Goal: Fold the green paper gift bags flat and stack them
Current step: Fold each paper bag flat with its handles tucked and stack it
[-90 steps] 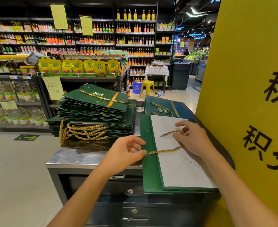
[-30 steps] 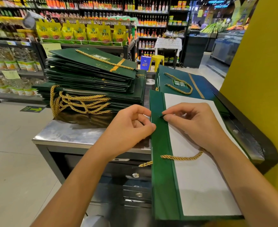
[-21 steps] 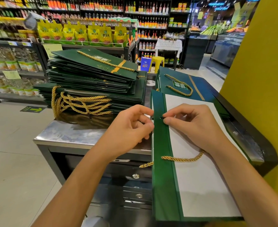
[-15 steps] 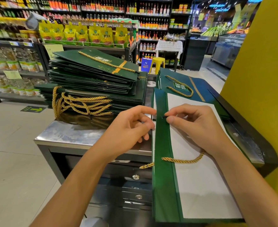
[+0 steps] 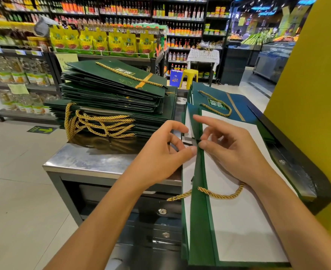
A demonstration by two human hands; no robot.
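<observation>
A supermarket aisle, with shelves of bottles [image 5: 176, 11] at the back and a steel counter [image 5: 94, 162] in front, beside a yellow panel [image 5: 316, 94]. The green bag [image 5: 197, 221] lies flat on the counter's right end and overhangs the near edge. Its white inside faces up, a dark green folded rim runs along its left side, and a gold rope handle [image 5: 221, 195] loops across it.

The left hand [image 5: 160, 158] and right hand [image 5: 236, 152] meet at that rim. Each pinches the green edge with thumb against curled fingers, forefingers lifted.

Just beyond lies another bag [image 5: 236, 102] with a gold stripe and a small label too blurred to read. On the counter's left sits a tall stack of bags [image 5: 112, 94], their gold handles hanging off the near side.

Yellow pouches [image 5: 102, 42] on the shelf behind read 黄豆酱. A green floor sticker [image 5: 41, 130] bears a yellow arrow.
</observation>
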